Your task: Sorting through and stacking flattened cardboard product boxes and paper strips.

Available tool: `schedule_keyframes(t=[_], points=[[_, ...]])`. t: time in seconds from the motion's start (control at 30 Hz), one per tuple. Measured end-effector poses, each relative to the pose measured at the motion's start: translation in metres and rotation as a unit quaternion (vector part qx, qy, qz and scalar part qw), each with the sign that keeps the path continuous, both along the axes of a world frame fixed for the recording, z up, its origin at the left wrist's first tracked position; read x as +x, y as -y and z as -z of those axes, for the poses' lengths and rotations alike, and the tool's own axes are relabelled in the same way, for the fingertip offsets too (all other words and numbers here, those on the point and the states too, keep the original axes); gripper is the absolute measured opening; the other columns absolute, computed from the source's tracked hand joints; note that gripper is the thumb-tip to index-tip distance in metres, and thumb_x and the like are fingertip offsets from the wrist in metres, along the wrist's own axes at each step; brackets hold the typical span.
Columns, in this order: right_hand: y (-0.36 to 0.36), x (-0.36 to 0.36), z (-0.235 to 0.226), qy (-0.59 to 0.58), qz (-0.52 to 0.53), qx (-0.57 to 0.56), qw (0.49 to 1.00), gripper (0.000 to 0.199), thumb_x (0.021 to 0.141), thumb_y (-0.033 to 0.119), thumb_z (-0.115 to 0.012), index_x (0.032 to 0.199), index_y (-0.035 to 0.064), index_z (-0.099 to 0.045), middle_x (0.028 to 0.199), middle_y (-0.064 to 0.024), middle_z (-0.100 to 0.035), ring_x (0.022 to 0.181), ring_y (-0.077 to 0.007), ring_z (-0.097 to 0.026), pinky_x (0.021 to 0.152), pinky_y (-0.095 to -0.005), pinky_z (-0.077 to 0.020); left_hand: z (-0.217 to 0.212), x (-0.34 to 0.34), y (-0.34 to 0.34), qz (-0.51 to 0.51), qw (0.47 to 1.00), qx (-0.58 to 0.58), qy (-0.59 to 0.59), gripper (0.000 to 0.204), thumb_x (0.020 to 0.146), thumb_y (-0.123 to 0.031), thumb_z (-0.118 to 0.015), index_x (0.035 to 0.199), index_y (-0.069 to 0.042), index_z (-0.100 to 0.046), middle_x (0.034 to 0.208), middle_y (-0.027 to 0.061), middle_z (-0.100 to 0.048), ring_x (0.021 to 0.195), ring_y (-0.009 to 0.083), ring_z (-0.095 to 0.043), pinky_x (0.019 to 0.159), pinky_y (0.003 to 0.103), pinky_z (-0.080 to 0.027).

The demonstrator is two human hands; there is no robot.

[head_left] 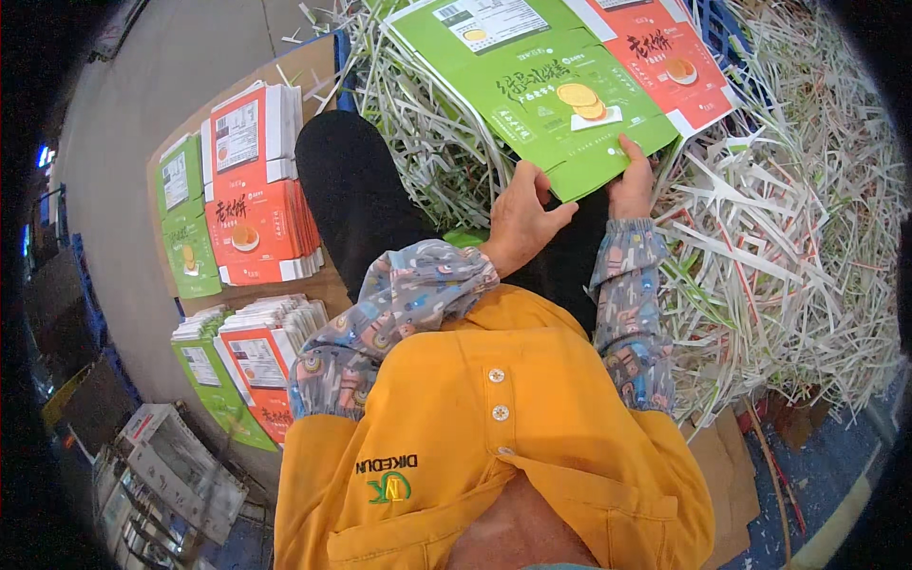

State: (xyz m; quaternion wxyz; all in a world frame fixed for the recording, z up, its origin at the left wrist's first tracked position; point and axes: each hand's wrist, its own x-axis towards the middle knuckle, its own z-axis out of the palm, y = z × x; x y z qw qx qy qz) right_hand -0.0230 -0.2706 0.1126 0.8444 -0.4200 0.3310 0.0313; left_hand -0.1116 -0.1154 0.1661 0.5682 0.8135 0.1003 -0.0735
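A flat green printed box blank (532, 71) lies above my knees, with a picture of round yellow cakes on it. A red box blank (670, 71) adjoins its right side. My right hand (631, 180) grips the green blank's near flap, thumb on top and the other fingers hidden below. My left hand (521, 217) is at the near left edge of that flap, fingers curled and thumb by the edge. The card partly hides its fingertips, so whether it pinches the flap is unclear.
Shredded paper strips (760, 247) heap up on the right and behind the blanks. To the left, stacked red blanks (256, 199) and green blanks (185, 223) rest on brown cardboard (328, 280). More red and green stacks (256, 356) stand nearer. My black-clad leg (356, 190) lies between.
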Motion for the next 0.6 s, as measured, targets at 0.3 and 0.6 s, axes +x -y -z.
schedule_keyframes(t=[0.3, 0.6], points=[[-0.006, -0.001, -0.009, -0.023, 0.01, 0.002, 1.0, 0.032, 0.077, 0.008, -0.053, 0.105, -0.0046, -0.047, 0.1, -0.012, -0.054, 0.087, -0.0245, -0.055, 0.074, -0.0346, -0.0469, 0.02, 0.0, -0.011, -0.068, 0.945, -0.309, -0.086, 0.033, 0.066, -0.003, -0.065, 0.084, -0.003, -0.038, 0.071, 0.0032, -0.047, 0.064, 0.0107, -0.05, 0.055, 0.023, -0.042], [-0.006, 0.0, -0.004, -0.02, 0.011, -0.017, 1.0, 0.033, 0.077, 0.008, -0.052, 0.108, -0.0048, -0.046, 0.102, -0.0133, -0.053, 0.088, -0.0249, -0.055, 0.074, -0.0352, -0.0469, 0.011, 0.0, 0.0, -0.07, 0.952, -0.295, -0.041, 0.041, 0.063, 0.001, -0.066, 0.087, -0.004, -0.033, 0.074, 0.0051, -0.048, 0.066, 0.0109, -0.05, 0.057, 0.023, -0.043]])
